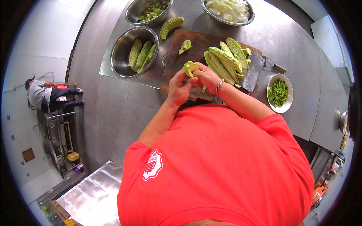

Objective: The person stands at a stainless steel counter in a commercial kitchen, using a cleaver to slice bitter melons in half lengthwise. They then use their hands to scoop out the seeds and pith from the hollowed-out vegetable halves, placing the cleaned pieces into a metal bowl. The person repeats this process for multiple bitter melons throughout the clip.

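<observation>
Between the fingers of my left hand (179,87) and my right hand (208,77) is a cut piece of bitter melon (190,67), held over the wooden cutting board (174,60). Both hands grip it, close together. To the right of my hands lies a pile of bitter melon halves (226,59), some with the pale pith facing up. A smaller bitter melon piece (185,47) rests alone on the board's left part. The cleaver (253,72) lies flat at the board's right side, its handle reaching past the edge.
A steel bowl (114,62) holds several bitter melons; a whole bitter melon (170,26) lies beside it. Further bowls hold green scraps (127,14) and pale chunks (220,21). A white bowl (290,97) contains chopped greens. Another person (42,94) works at the far left.
</observation>
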Demonstrator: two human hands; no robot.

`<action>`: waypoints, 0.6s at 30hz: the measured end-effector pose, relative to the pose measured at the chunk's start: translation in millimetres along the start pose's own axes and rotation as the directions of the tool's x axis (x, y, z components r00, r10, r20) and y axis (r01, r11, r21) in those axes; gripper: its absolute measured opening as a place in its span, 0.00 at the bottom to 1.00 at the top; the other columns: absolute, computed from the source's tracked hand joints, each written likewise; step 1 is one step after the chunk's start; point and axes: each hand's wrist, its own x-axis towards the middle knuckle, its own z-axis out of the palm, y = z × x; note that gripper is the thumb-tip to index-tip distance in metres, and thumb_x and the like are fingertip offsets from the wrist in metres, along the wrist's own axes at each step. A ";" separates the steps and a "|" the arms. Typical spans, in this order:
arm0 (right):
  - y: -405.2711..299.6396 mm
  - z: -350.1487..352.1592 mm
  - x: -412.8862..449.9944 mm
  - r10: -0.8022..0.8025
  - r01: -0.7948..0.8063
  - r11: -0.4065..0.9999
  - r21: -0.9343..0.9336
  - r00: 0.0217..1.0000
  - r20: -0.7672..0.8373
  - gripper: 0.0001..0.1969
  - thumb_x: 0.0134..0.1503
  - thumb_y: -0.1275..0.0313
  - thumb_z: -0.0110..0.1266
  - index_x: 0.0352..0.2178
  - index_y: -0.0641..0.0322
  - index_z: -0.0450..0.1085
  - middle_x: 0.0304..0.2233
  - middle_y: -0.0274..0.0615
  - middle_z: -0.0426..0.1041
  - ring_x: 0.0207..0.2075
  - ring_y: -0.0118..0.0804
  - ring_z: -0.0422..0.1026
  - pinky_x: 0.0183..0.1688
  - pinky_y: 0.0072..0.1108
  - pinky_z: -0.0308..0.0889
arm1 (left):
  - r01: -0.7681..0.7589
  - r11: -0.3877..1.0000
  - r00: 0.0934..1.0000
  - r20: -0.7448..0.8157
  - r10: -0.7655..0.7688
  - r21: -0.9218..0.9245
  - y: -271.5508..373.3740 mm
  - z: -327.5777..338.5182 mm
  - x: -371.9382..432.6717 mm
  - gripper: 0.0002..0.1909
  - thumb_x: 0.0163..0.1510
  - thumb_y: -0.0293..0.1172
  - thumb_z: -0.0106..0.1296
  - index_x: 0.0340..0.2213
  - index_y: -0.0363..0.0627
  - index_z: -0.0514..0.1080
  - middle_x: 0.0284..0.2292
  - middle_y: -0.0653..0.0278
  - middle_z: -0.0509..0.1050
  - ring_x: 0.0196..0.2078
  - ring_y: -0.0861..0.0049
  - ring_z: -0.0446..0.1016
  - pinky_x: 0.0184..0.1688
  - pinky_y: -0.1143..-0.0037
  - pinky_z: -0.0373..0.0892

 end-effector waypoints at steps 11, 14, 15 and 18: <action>6.2 -4.5 3.0 0.109 -0.110 0.993 0.038 0.994 0.021 0.08 0.44 0.72 0.44 0.28 0.60 0.65 0.17 0.32 0.62 0.17 0.24 0.60 0.17 0.17 0.54 | 0.037 0.994 0.999 -0.013 -0.039 -0.098 -1.1 -4.5 3.9 0.17 0.49 0.27 0.52 0.42 0.39 0.65 0.36 0.70 0.67 0.36 0.85 0.66 0.38 0.84 0.64; 7.3 -5.0 2.7 0.091 -0.091 0.996 -0.007 0.996 0.007 0.07 0.44 0.73 0.44 0.27 0.60 0.65 0.17 0.32 0.63 0.16 0.23 0.60 0.17 0.17 0.54 | 0.052 0.981 0.998 -0.017 -0.057 -0.189 2.0 -3.8 3.6 0.16 0.50 0.28 0.52 0.41 0.38 0.65 0.36 0.69 0.68 0.37 0.85 0.66 0.40 0.84 0.64; 7.3 -4.6 2.0 0.093 -0.093 0.995 -0.019 0.996 -0.006 0.07 0.44 0.73 0.44 0.27 0.60 0.65 0.16 0.32 0.63 0.16 0.23 0.60 0.16 0.17 0.54 | 0.054 0.977 0.998 -0.025 -0.060 -0.207 2.8 -3.6 3.9 0.16 0.50 0.28 0.52 0.41 0.38 0.65 0.36 0.69 0.68 0.37 0.86 0.66 0.40 0.84 0.64; 1.2 -2.7 -3.1 0.075 -0.075 0.997 -0.019 0.997 0.009 0.08 0.44 0.74 0.44 0.29 0.61 0.66 0.17 0.32 0.64 0.16 0.24 0.61 0.17 0.16 0.54 | 0.067 0.958 0.995 -0.050 -0.085 -0.279 4.5 -2.6 3.6 0.16 0.49 0.28 0.52 0.40 0.37 0.65 0.36 0.69 0.69 0.37 0.86 0.66 0.39 0.84 0.64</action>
